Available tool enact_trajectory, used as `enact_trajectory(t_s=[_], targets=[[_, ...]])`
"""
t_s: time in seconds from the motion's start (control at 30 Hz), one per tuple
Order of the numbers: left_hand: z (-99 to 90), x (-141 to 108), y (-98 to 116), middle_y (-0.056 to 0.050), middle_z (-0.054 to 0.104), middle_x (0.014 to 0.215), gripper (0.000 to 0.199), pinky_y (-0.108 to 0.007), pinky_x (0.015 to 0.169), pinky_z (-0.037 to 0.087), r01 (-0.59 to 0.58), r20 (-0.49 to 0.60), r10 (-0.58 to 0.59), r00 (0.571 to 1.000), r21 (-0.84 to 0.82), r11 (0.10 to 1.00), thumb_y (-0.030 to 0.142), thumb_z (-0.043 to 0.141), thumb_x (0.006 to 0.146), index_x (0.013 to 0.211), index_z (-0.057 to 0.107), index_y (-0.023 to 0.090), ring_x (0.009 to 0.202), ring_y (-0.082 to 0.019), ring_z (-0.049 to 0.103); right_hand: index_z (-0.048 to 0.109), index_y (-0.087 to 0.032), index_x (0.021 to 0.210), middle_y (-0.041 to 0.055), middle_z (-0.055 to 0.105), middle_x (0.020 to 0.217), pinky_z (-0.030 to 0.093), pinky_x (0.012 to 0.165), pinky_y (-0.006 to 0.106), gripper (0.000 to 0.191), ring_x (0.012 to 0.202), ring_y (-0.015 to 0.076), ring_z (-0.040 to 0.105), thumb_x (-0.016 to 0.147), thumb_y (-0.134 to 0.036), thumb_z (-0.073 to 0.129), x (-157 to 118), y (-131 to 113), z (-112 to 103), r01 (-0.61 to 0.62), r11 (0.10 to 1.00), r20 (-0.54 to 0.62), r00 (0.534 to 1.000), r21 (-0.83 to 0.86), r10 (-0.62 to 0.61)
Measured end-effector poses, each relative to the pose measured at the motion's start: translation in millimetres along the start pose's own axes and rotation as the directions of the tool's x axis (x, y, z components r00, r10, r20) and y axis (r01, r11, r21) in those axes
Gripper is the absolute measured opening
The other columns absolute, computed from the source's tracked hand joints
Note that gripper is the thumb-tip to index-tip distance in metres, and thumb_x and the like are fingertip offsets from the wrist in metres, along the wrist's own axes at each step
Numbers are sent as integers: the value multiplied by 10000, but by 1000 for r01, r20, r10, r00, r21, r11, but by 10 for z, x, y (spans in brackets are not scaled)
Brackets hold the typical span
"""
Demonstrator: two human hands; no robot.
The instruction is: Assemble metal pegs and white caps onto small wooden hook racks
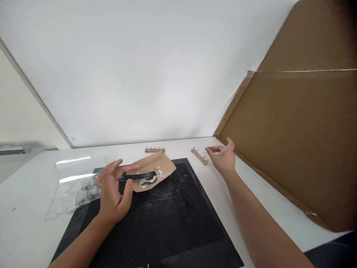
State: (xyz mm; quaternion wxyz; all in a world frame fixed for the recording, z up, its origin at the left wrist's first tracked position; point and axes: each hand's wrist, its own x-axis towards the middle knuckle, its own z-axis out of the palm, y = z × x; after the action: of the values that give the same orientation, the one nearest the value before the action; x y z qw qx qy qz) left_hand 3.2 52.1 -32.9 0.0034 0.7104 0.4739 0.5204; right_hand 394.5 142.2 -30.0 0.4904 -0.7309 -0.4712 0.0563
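Note:
My left hand (114, 190) is over the left part of the dark mat, a black strip (143, 176) between its thumb and forefinger. The strip's far end curves over a tan paper sheet (164, 163), near white flakes (159, 174) and a white-and-black clump (148, 181). My right hand (223, 158) is raised at the right, thumb and forefinger pinched together; a tiny item at the fingertips is too small to name. Just left of it lies a slanted wooden strip (199, 156) with small metal pieces, a gap among them.
Another wooden strip (155, 150) with several metal pieces lies near the back wall. A clear plastic sheet (65, 197) is at the left, partly under the left hand. The black mat (167, 227) covers the middle front. A large cardboard panel (292, 130) stands at the right.

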Motion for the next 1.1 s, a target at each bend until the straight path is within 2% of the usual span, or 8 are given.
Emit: enact_trajectory(t_s=[0.13,0.27,0.43,0.67,0.9,1.1], targets=[[5,-12,-24,-130,775,1186,472,-676,1151,224,-47,0,47,999,40,998,225,517,1000,1457,399,227,1414,-380,491,229,-89,1603,102,824,1080,555,820,375,1039,973,284,740,801,-472,767,-33,-17,46,-10,999,22,1000,-34,11],[13,-12,-24,-131,775,1200,432,-680,1148,230,-61,1,61,998,27,998,222,521,1000,1420,421,233,1403,-376,491,211,-88,1609,90,829,1056,546,788,370,1056,898,278,742,802,-479,768,-69,4,121,5,997,66,998,-75,0],[13,-10,-37,-126,787,1145,452,-689,1143,257,-58,5,58,998,-4,998,223,526,998,1430,395,248,1372,-366,526,226,-93,1603,78,830,1018,539,830,381,1043,1004,312,747,809,-505,761,-88,51,189,43,990,123,992,-135,-26],[11,-15,-56,-134,783,1136,432,-703,1141,283,-59,12,59,998,-35,998,239,526,1001,1414,396,249,1355,-372,553,249,-96,1589,73,824,999,532,892,418,1007,998,328,749,826,-538,737,-64,96,243,94,973,150,987,-213,-63],[22,-18,-61,-125,758,1125,437,-695,1144,306,-40,8,40,999,-58,998,212,545,982,1387,385,242,1270,-354,621,257,-89,1576,72,827,997,507,950,440,955,1039,331,738,826,-427,741,-39,103,253,111,959,169,983,-261,-68],[21,-3,-31,-104,765,1059,418,-684,1117,307,-52,-9,51,999,-5,999,219,543,979,1373,407,258,1272,-366,583,261,-106,1573,71,827,999,523,891,410,930,1007,316,748,840,-437,727,-32,129,235,99,959,168,984,-266,-55]])
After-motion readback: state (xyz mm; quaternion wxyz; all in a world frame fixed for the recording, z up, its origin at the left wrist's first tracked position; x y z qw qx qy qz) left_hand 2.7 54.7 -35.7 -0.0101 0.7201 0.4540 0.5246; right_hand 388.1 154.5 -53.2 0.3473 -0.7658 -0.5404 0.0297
